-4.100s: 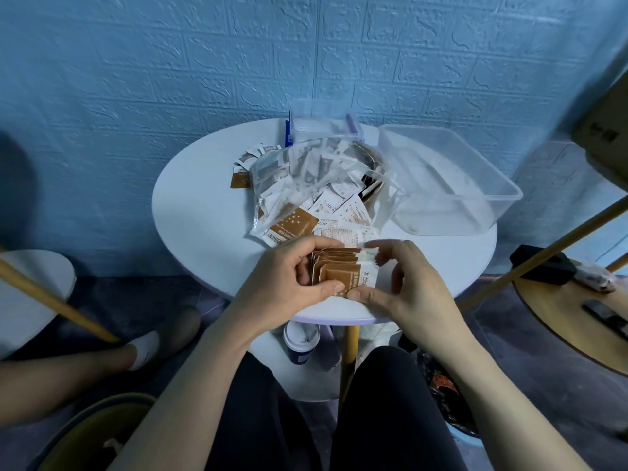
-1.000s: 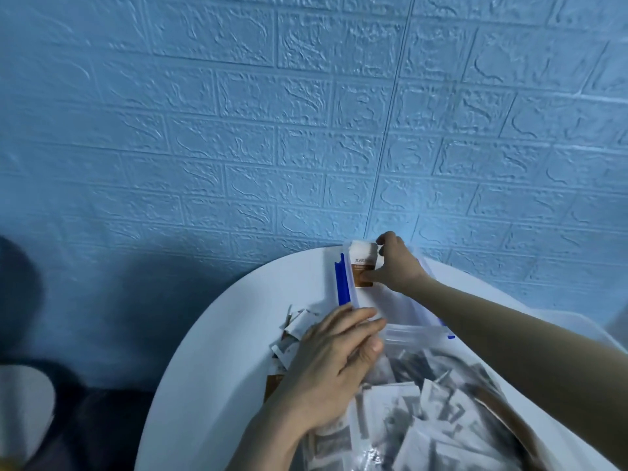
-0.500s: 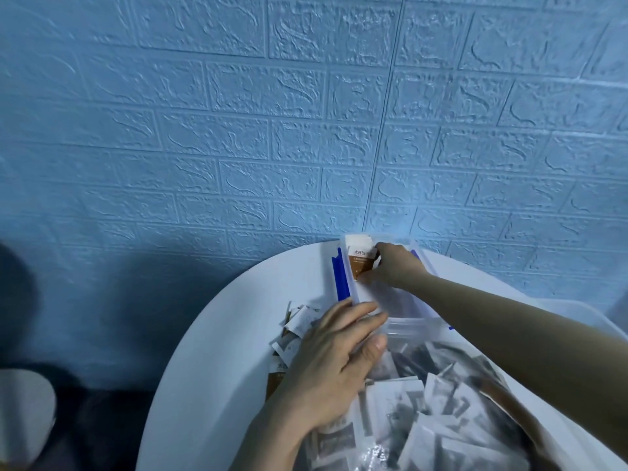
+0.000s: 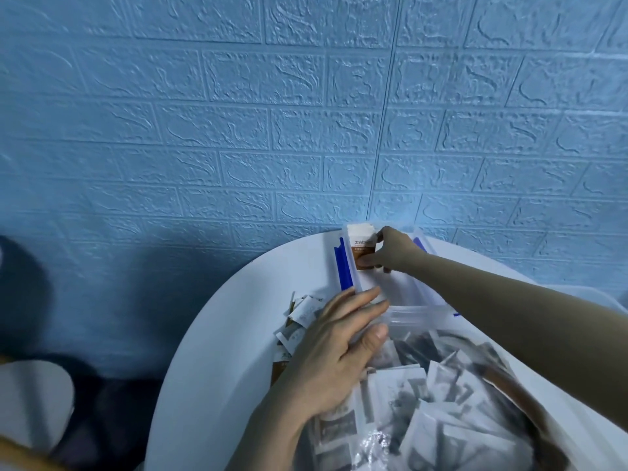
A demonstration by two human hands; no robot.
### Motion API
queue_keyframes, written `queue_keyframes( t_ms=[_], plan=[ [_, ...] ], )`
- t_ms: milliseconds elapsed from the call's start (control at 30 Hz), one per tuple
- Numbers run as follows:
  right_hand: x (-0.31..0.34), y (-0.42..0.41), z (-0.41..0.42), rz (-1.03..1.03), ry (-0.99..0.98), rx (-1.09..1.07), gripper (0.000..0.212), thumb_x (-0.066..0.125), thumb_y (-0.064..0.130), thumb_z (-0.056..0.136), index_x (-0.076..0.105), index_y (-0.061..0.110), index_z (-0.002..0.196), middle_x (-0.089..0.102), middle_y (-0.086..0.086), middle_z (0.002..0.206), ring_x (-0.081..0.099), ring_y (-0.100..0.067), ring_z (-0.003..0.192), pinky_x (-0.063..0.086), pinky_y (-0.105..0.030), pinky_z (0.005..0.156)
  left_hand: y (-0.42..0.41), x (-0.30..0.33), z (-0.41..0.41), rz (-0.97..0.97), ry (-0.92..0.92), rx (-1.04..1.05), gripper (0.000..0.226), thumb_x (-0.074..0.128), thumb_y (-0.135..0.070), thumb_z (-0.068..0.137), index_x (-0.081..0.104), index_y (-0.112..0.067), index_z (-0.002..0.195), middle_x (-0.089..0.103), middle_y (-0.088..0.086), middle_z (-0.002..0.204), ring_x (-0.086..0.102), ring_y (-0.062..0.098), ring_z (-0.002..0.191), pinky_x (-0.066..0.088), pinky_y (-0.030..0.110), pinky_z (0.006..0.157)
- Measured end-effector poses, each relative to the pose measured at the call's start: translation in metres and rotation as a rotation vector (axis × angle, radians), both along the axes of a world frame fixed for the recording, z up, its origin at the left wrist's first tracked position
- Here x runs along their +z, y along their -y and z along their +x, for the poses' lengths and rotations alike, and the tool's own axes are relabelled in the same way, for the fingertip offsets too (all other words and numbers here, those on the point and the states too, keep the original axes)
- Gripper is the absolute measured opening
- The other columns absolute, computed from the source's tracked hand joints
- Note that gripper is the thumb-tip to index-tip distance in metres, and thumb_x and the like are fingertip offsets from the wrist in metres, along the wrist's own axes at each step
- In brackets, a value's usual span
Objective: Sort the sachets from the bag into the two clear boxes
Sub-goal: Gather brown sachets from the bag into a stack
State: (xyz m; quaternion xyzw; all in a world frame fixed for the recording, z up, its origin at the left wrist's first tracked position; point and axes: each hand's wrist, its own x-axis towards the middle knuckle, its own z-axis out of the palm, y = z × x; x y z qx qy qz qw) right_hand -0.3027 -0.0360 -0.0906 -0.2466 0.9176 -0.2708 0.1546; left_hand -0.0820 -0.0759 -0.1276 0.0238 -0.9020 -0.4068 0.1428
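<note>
A clear plastic bag (image 4: 424, 385) full of white and brown sachets lies on the round white table (image 4: 221, 351). My left hand (image 4: 339, 348) rests flat on the bag's left side, fingers straight, touching the near edge of the small clear box (image 4: 401, 287) with blue clips at the table's far edge. My right hand (image 4: 390, 249) reaches into that box and grips a stack of brown-and-white sachets (image 4: 362, 246), standing upright at the box's far left end. The large clear box is almost wholly hidden behind my right arm.
Several loose sachets (image 4: 299, 321) lie on the table left of the bag, partly under my left hand. A blue brick-pattern wall (image 4: 306, 130) stands right behind the table. A second white table's edge (image 4: 34, 396) shows at the lower left.
Four seconds ago both hands held the brown sachet stack near the front edge. Since then my right hand has carried it into the small box. Over the last second the hands hardly moved.
</note>
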Motion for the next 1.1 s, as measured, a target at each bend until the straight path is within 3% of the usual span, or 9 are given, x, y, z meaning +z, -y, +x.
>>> queue_keyframes(
  t_ms=[167,300,400,500,600,767,867,1000,1100],
  plan=[
    [0.053,-0.045,0.041,0.161,-0.587,0.101,0.065,0.058,0.058,0.086,0.040,0.016,0.131,0.065,-0.004,0.110,0.059,-0.028,0.102,0.038,-0.035,0.077,0.002,0.001,0.002,0.059,-0.072,0.057,0.057,0.034,-0.060,0.091,0.045,-0.033,0.141,0.031,-0.025,0.150,0.024,-0.008,0.137,0.026,0.033,0.117],
    [0.103,-0.111,0.106,-0.139,-0.499,0.128,0.051,0.060,0.063,0.078,0.054,0.033,0.118,0.065,0.014,0.092,0.057,-0.010,0.076,0.038,-0.030,0.070,-0.005,0.012,0.006,0.111,-0.221,0.151,0.038,0.051,-0.037,0.097,0.054,-0.027,0.133,0.049,-0.012,0.138,0.043,0.001,0.129,0.035,0.031,0.111],
    [0.113,-0.179,0.165,-0.377,-0.515,0.158,0.038,0.060,0.067,0.073,0.061,0.042,0.102,0.063,0.019,0.081,0.046,-0.009,0.052,0.038,-0.017,0.051,-0.012,0.031,0.021,0.187,-0.308,0.223,0.029,0.054,-0.022,0.097,0.059,-0.025,0.125,0.058,-0.009,0.125,0.052,-0.002,0.114,0.041,0.018,0.100],
    [0.086,-0.236,0.216,-0.521,-0.462,0.128,0.032,0.063,0.057,0.078,0.066,0.036,0.102,0.056,0.015,0.065,0.037,-0.008,0.046,0.029,-0.009,0.044,-0.022,0.058,0.049,0.104,-0.381,0.228,0.026,0.054,-0.027,0.095,0.060,-0.030,0.120,0.060,-0.013,0.116,0.054,-0.003,0.106,0.043,0.010,0.087],
    [0.030,-0.270,0.257,-0.625,-0.421,-0.007,0.011,0.067,0.037,0.080,0.069,0.031,0.089,0.053,0.016,0.064,0.042,-0.006,0.053,0.030,-0.008,0.050,-0.039,0.072,0.095,-0.043,-0.396,0.212,0.027,0.051,-0.034,0.094,0.063,-0.029,0.118,0.061,-0.015,0.112,0.058,0.002,0.104,0.048,0.021,0.086],
    [-0.049,-0.281,0.313,-0.578,-0.388,-0.027,0.007,0.069,0.022,0.074,0.066,0.026,0.080,0.061,0.005,0.083,0.047,-0.009,0.061,0.034,-0.008,0.062,-0.096,0.031,0.172,-0.162,-0.402,0.432,0.022,0.054,-0.033,0.091,0.070,-0.019,0.100,0.062,-0.008,0.088,0.053,0.000,0.077,0.038,0.007,0.068],
    [-0.064,-0.279,0.326,-0.540,-0.371,-0.027,0.014,0.069,0.028,0.075,0.066,0.027,0.089,0.060,0.009,0.090,0.046,-0.006,0.063,0.036,-0.008,0.063,-0.132,-0.003,0.200,-0.224,-0.279,0.564,0.029,0.055,-0.042,0.085,0.069,-0.018,0.092,0.060,-0.007,0.081,0.052,0.010,0.070,0.041,0.019,0.066],
    [-0.061,-0.271,0.328,-0.480,-0.325,0.026,0.022,0.072,0.035,0.082,0.064,0.033,0.103,0.057,0.015,0.095,0.050,0.000,0.071,0.040,-0.010,0.066,-0.155,-0.027,0.214,-0.405,-0.008,0.592,0.058,0.059,-0.065,0.073,0.069,-0.015,0.099,0.065,0.000,0.090,0.060,0.027,0.083,0.050,0.038,0.067],
    [-0.056,-0.262,0.330,-0.445,-0.265,0.065,0.025,0.065,0.046,0.084,0.064,0.034,0.106,0.057,0.015,0.089,0.051,0.001,0.073,0.040,-0.013,0.065,-0.157,-0.030,0.212,-0.465,0.066,0.587,0.063,0.071,-0.061,0.060,0.070,-0.013,0.100,0.063,0.003,0.091,0.060,0.030,0.084,0.050,0.041,0.067]
  ],
)
